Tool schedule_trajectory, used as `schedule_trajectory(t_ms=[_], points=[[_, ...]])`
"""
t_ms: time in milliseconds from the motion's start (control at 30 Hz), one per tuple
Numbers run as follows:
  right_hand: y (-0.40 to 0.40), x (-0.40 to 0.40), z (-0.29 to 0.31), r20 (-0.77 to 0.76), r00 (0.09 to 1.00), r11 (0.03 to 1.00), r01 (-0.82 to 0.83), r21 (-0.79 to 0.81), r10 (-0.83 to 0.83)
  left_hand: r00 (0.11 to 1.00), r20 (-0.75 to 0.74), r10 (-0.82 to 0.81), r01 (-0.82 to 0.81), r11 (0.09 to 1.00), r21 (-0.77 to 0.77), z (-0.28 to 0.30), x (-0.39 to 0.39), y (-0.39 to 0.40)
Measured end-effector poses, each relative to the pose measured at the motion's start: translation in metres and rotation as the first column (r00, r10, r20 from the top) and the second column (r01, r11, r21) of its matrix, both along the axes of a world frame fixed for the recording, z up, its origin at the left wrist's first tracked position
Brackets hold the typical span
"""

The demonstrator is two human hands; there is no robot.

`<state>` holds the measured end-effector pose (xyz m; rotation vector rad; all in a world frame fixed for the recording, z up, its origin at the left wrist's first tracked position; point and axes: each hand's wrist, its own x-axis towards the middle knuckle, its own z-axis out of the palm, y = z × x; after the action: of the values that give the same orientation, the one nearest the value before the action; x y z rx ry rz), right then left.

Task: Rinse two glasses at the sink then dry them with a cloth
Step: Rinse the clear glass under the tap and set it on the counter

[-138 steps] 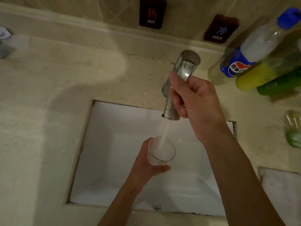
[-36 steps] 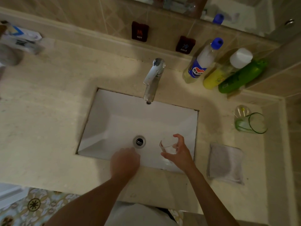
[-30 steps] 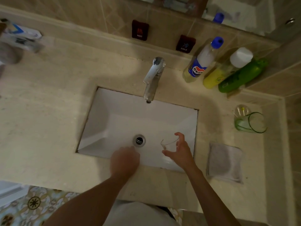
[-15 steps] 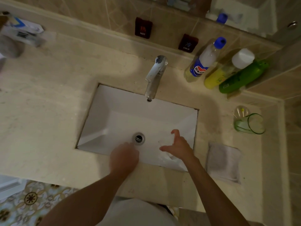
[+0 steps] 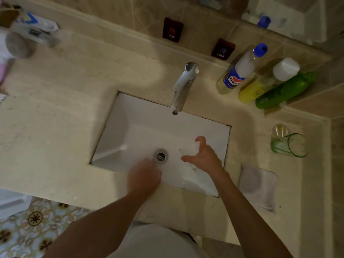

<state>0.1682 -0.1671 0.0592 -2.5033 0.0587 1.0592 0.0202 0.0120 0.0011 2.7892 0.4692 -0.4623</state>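
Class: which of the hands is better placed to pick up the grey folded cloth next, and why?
Right. The right hand holds the clear glass over the white sink, nearer the grey folded cloth; the left hand is farther away.

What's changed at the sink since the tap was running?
The tap is off. The glass passed from the left hand to the right hand, now tipped over the basin. Cloth and green glass stayed put.

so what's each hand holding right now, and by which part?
Right hand grips a clear glass round its side wall, over the sink. Left hand: cannot tell, fingers hidden.
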Motion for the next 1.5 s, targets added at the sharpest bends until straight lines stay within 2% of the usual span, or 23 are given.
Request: schedule_trajectory(t_ms=[167,233,333,400,567,733,767,900,1100,1233,1367,1500], points=[[-0.005,-0.008,-0.009,-0.193,0.98,0.993,-0.072,-0.096,0.053,1.0,-0.023,0.0,0.0,1.0,0.0,0.002,0.001,0.0],[-0.003,-0.006,-0.006,-0.153,0.987,0.996,-0.055,-0.072,0.043,1.0,-0.012,0.008,-0.008,1.0,-0.015,0.002,0.001,0.001],[0.004,-0.003,0.003,-0.014,1.0,1.0,-0.014,-0.004,0.014,1.0,-0.014,0.013,-0.013,1.0,-0.02,0.003,0.001,0.0],[0.005,-0.002,0.005,0.029,0.999,0.999,-0.029,-0.014,0.029,1.0,-0.008,0.022,-0.022,0.999,-0.023,0.003,0.002,0.0],[-0.004,-0.005,0.0,-0.193,0.979,0.986,-0.097,-0.132,0.071,1.0,-0.005,0.007,-0.007,1.0,-0.006,0.002,0.0,0.001],[-0.005,-0.008,0.005,-0.009,0.999,0.998,-0.043,-0.044,0.043,0.999,0.021,-0.027,0.025,0.995,0.093,-0.003,0.0,0.001],[-0.004,-0.009,0.005,-0.018,0.998,0.997,-0.053,-0.052,0.052,0.999,0.029,-0.033,0.03,0.994,0.104,-0.003,0.0,0.001],[-0.001,-0.011,0.003,-0.235,0.966,0.984,-0.133,-0.117,0.103,0.999,0.037,-0.023,0.018,0.992,0.122,-0.003,-0.001,0.0],[0.003,-0.015,0.004,-0.008,0.997,0.994,-0.08,-0.075,0.08,1.0,0.007,-0.023,0.022,0.99,0.141,-0.005,-0.001,-0.001],[0.002,-0.017,0.0,-0.135,0.987,0.991,-0.099,-0.087,0.086,1.0,-0.001,-0.018,0.018,0.99,0.142,-0.005,-0.003,-0.001],[-0.001,-0.019,-0.003,-0.037,0.999,0.998,-0.038,-0.043,0.036,1.0,0.003,-0.009,0.008,0.991,0.136,-0.005,-0.001,-0.001],[-0.006,-0.021,-0.003,-0.142,0.988,0.996,-0.069,-0.05,0.062,1.0,-0.014,-0.011,0.013,0.993,0.122,-0.003,-0.002,-0.001]])
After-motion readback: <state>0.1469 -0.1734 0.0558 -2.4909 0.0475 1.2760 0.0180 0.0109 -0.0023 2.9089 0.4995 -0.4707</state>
